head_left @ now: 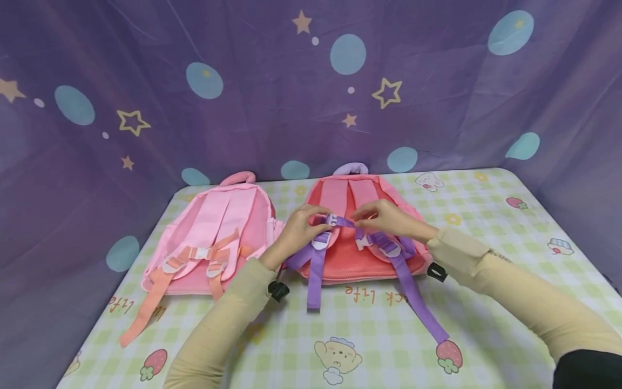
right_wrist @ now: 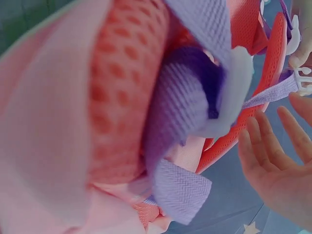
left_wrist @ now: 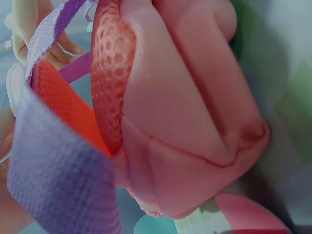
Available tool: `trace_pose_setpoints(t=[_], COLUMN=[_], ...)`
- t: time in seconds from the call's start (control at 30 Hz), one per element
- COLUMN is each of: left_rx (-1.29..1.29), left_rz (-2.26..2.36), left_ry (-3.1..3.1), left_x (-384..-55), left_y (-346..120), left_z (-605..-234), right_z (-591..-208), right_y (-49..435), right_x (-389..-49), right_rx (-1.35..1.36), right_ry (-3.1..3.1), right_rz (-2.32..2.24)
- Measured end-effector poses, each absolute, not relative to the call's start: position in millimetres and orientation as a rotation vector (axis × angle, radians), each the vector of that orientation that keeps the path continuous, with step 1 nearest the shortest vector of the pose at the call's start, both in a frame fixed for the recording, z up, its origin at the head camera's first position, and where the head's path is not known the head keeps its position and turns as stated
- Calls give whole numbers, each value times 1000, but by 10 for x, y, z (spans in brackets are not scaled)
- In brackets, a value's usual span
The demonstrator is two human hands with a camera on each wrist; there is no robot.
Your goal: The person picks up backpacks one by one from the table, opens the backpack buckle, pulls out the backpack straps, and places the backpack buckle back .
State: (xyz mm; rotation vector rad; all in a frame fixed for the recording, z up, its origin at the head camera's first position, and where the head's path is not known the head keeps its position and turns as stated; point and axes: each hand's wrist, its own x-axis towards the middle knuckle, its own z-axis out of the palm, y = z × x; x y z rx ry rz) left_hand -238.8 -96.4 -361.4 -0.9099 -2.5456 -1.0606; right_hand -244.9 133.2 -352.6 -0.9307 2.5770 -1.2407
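Observation:
A coral-pink backpack (head_left: 335, 267) lies with its shoulder straps upward. Above it my left hand (head_left: 301, 229) pinches a white prong buckle (head_left: 332, 220) on a purple strap. Thumb and forefinger of my right hand (head_left: 389, 219) pinch the purple webbing just right of that buckle. A second white buckle (head_left: 362, 243) hangs below my right hand. In the right wrist view, the buckle's prongs (right_wrist: 304, 80) show between the hands, and the outer fingers (right_wrist: 265, 151) of my right hand are loosely spread. Purple webbing (left_wrist: 63, 170) hangs across the left wrist view.
A lighter pink backpack (head_left: 248, 216) with orange straps (head_left: 146, 313) lies at the left. Long purple strap ends (head_left: 423, 308) trail onto the green checked tablecloth (head_left: 486, 302). A purple curtain (head_left: 272, 97) with stars stands behind the table.

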Motion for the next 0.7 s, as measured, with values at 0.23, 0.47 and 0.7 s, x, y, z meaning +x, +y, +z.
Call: trace_pose_setpoints(t=[0.23, 0.47, 0.7], left_rx=[-924, -925, -929], left_rz=[-1043, -1029, -1036], left_ry=[-2525, -2512, -2485], left_x=[-2391, -2397, -2389], left_y=[-968, -962, -947], left_z=[-3611, -3621, -3618], right_z=[-3507, -3484, -3482], right_y=[1273, 1217, 1184], right_x=[-2513, -2539, -2554], right_rx=[-958, -927, -944], right_ry=[2548, 2525, 2521], right_rz=[-1256, -1250, -1256])
